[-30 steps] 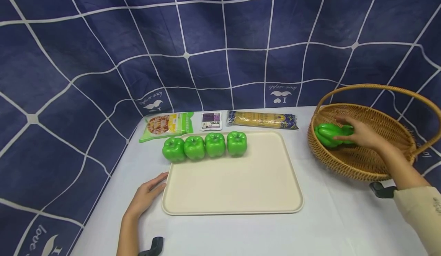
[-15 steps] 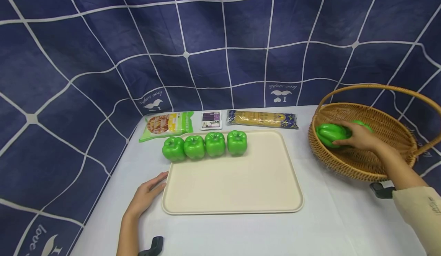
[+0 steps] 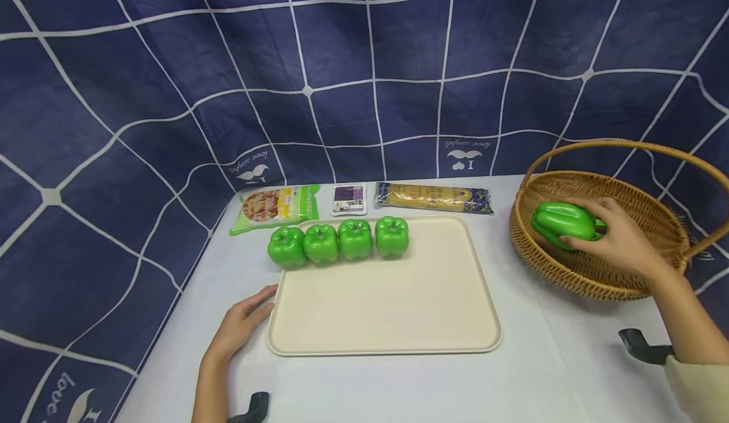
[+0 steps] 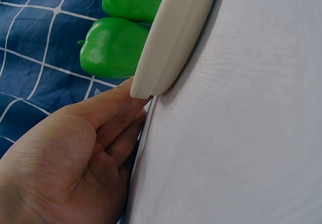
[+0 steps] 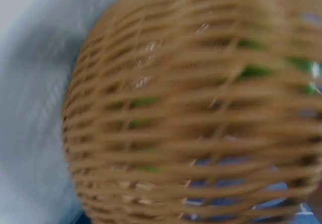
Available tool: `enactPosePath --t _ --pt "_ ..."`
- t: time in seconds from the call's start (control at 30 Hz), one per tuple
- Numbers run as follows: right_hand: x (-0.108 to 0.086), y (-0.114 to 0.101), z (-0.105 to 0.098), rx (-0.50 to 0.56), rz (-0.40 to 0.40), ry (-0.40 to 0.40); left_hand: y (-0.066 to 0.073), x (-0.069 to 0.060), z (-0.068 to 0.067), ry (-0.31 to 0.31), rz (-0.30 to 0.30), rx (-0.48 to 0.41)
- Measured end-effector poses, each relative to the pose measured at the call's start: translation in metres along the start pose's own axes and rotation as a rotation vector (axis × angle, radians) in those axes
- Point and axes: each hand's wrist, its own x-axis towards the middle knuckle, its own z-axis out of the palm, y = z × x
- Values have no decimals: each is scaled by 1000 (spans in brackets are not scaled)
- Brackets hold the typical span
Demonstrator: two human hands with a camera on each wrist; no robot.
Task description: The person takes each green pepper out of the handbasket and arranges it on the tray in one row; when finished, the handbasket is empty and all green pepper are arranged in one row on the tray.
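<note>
In the head view, my right hand (image 3: 621,236) is inside the wicker basket (image 3: 526,246) and grips a green bell pepper (image 3: 564,221), fingers over the top and thumb below. A bit of green (image 3: 600,223) shows between the fingers; whether it is another pepper I cannot tell. The right wrist view is blurred, mostly the basket's woven wall (image 5: 186,133). My left hand (image 3: 236,328) rests beside the cream tray (image 3: 387,309), straight fingertips touching its left rim. Several bell peppers (image 3: 355,239) stand in a row along the tray's far left part.
Behind the tray lie a green food bag (image 3: 276,209), a small white-and-purple packet (image 3: 350,200) and a pack of noodles (image 3: 433,198). The basket's tall handle (image 3: 621,143) arches above the right side. A blue checked cloth (image 3: 364,81) hangs at the back and left.
My right hand first reaches over the peppers in the basket, then grips one and shifts it slightly right, turning it. The left hand and the tray's peppers stay put.
</note>
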Motion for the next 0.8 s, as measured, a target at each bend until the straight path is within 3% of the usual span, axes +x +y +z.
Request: enactPosePath --t 0.17,0.33,0.47,0.8 --pt "-7 -30 9 56 -51 94 0 0 -1 -2 -11 18" --pt "-2 -58 26 113 -187 146 -2 2 0 -5 10 5" --pt "10 -77 44 175 -280 143 -4 1 1 2 26 -3" --pt "44 -112 95 135 -353 118 0 -1 0 4 7 -9"
